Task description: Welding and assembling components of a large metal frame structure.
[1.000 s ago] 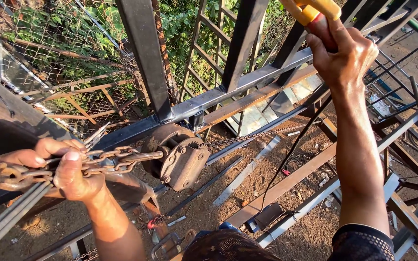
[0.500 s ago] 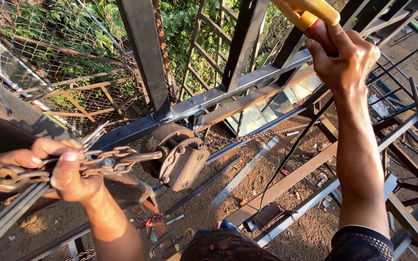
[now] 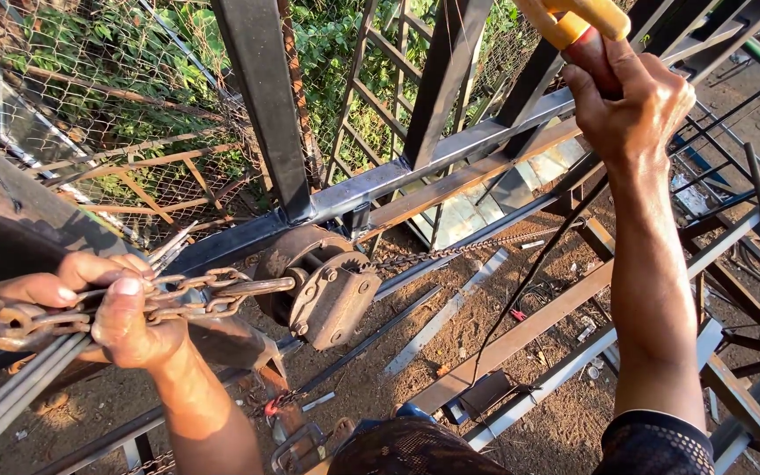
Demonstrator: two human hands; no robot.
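Two hands engaged | head view: left hand (image 3: 125,321) clenched around rusty chain (image 3: 208,295) beside winch (image 3: 323,295) under steel frame (image 3: 450,158); chain judged heavy, stiff, rough, grip links | right hand (image 3: 631,105) fisted on yellow-handled tool (image 3: 573,22) at frame's top edge.

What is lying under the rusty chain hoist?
Under the rusty chain hoist lies bare dirt ground with flat metal strips. The ground directly behind its body is covered, so not visible.

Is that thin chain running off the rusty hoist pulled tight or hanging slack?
Tight: the thin chain runs in a straight line from the rusty hoist towards the steel frame, with no sag.
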